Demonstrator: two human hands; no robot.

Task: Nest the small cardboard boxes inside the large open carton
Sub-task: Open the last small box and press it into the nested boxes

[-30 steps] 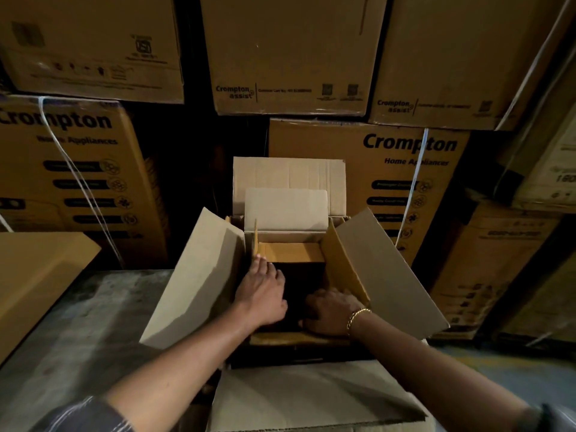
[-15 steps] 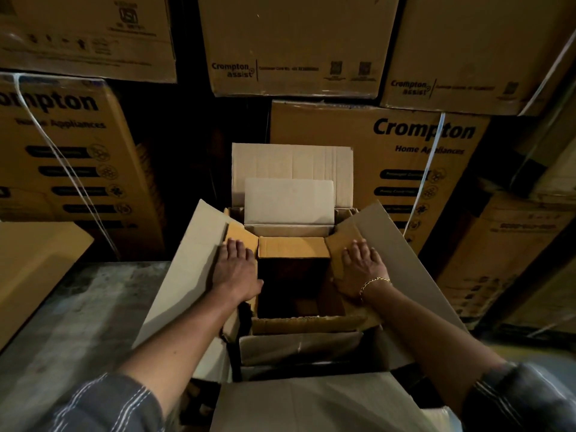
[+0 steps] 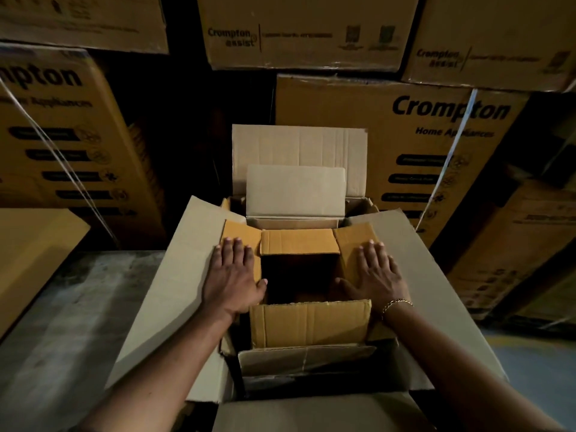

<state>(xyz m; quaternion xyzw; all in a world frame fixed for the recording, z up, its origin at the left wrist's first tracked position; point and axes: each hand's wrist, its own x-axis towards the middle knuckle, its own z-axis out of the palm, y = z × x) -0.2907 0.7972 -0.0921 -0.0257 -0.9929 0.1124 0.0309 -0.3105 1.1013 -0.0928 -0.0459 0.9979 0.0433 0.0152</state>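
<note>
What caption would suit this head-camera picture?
Left hand and right hand press side flaps of a small box nested in the large carton.

small box (image 3: 299, 325) inside large carton (image 3: 414, 275) | left hand (image 3: 232, 282) on its left flap | right hand (image 3: 378, 275) on right flap

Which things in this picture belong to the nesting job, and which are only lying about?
Job: large open carton; paler box inside it; brown box innermost; left hand and right hand, flat on the brown box's side flaps.
Lying about: stacked Crompton cartons behind; cardboard piece at left; floor.
</note>
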